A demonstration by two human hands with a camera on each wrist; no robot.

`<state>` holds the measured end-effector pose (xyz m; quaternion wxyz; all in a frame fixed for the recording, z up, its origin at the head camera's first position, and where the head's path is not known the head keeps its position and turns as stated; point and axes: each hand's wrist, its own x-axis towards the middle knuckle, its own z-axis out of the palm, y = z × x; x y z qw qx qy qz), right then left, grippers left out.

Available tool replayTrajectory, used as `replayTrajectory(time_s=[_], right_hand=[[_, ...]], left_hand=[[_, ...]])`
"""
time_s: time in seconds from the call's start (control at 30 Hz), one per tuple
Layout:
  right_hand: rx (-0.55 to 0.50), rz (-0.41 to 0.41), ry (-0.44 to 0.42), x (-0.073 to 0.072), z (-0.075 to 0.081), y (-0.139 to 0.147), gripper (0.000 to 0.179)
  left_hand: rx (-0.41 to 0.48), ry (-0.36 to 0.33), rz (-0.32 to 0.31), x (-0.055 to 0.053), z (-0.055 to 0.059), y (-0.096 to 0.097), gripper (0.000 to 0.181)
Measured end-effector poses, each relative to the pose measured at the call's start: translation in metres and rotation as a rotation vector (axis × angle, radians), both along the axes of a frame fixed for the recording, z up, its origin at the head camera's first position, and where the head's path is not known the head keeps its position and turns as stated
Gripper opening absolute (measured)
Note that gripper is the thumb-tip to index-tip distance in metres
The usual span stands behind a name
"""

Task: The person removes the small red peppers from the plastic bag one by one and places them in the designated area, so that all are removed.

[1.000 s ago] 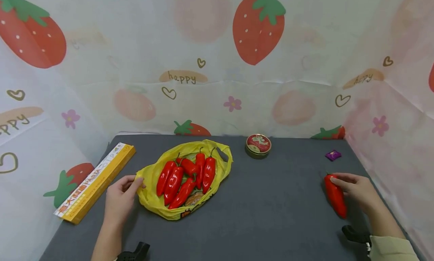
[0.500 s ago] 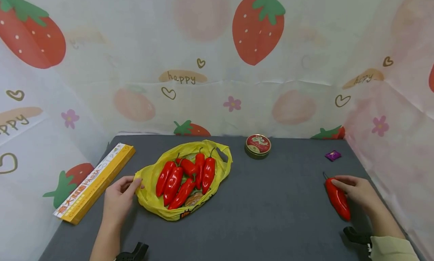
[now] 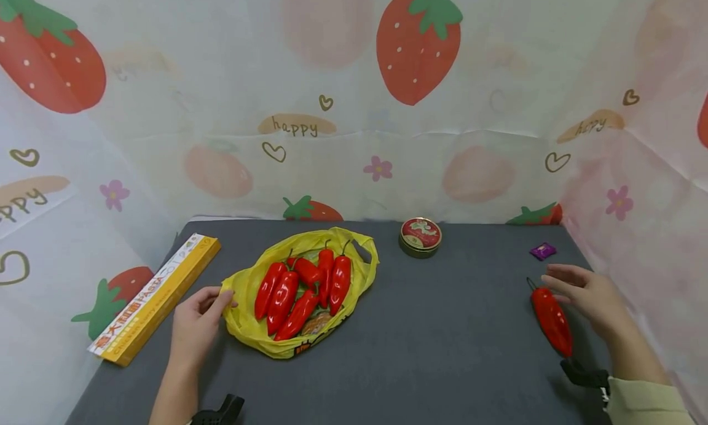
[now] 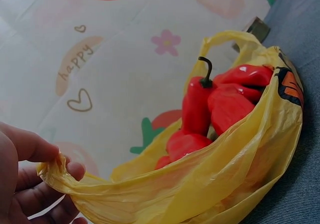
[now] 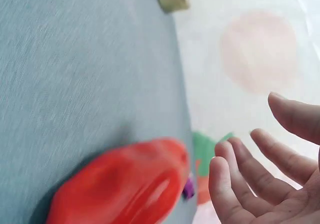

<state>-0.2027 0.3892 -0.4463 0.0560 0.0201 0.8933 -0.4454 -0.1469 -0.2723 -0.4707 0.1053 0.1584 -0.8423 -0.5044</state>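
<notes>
My left hand (image 3: 196, 323) pinches the left edge of a yellow plastic bag (image 3: 243, 333) between thumb and fingers. Several glossy red chili peppers (image 3: 283, 302) with dark stems lie in the bag's wide mouth; in the left wrist view the gathered plastic (image 4: 56, 171) shows at my fingertips. One separate red chili pepper (image 3: 551, 322) lies on the dark table at the right. Beside it, just above and to its right, is my right hand (image 3: 589, 296), fingers spread and apart from the pepper in the right wrist view, holding nothing.
A yellow and white pasta box (image 3: 160, 296) lies slanted at the table's left edge. Toward the back stands a round red-lidded tin (image 3: 421, 237). A small purple wrapped candy (image 3: 543, 252) sits beyond the right hand. Strawberry-printed cloth (image 3: 387, 185) hangs behind the table.
My right hand has let go of the single red chili pepper and lifted slightly away from it. The pepper now rests on the table. My left hand keeps its pinch on the bag.
</notes>
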Motion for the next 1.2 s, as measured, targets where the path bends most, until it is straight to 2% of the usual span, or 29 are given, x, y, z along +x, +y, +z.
replayTrajectory(time_s=[0.2,0.33,0.63,0.83,1.2], right_hand=[[-0.097,0.010,0.106,0.004,0.014,-0.025,0.056],[-0.156,-0.002,0.152,0.005,0.021,-0.045,0.053],[-0.151,0.084,0.220,-0.001,0.024,-0.093,0.051],[-0.142,0.124,0.211,-0.007,0.021,-0.125,0.050],[-0.220,0.192,0.133,-0.017,0.018,-0.175,0.049]], left_hand=[[-0.004,-0.027,0.014,-0.001,0.000,-0.001,0.044],[0.003,-0.003,-0.003,-0.001,0.000,-0.001,0.044],[0.021,0.016,-0.010,0.002,-0.003,-0.004,0.043],[0.012,0.033,-0.014,0.001,-0.003,-0.004,0.043],[0.019,0.019,-0.015,0.002,-0.002,-0.003,0.043]])
